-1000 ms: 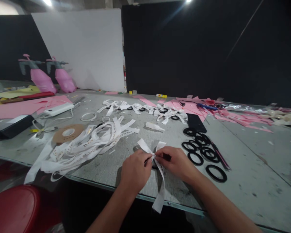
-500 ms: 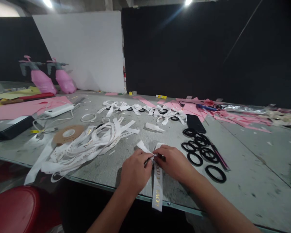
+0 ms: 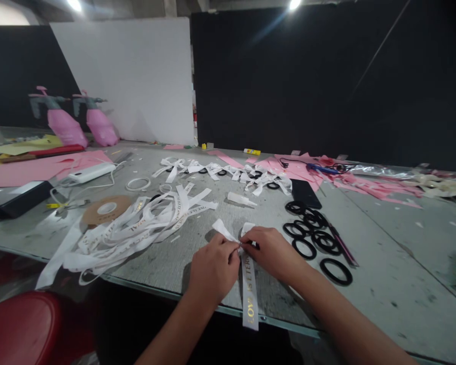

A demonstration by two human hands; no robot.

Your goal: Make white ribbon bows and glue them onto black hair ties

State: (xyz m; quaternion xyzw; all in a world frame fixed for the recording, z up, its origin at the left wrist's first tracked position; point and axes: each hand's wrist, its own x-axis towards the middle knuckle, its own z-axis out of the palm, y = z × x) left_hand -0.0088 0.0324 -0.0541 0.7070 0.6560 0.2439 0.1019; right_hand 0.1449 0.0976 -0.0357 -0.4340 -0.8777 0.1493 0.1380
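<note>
A white ribbon (image 3: 250,294) printed with gold letters hangs from between my fingers over the table's front edge. My left hand (image 3: 215,266) is closed in a pinch on it, and my right hand (image 3: 269,251) pinches it from the other side, fingertips meeting. Two ribbon ends stick up beyond the fingers; the spot where they join is mostly hidden. Right of my right hand lies a group of black rings (image 3: 315,230). To the left is a loose heap of printed white ribbon (image 3: 137,233) beside a brown ribbon spool (image 3: 104,209).
White bows (image 3: 220,171) on black rings line the middle of the table (image 3: 383,263). Nearer lies a small white nozzle bottle (image 3: 241,199). A black phone (image 3: 306,193) is by the rings. Pink spray bottles (image 3: 66,126) stand back left; a red stool (image 3: 23,327) is front left.
The fingertips have drawn closer together at the join. The hanging ribbon end has swung slightly to the right. Both hands stay in nearly the same place.
</note>
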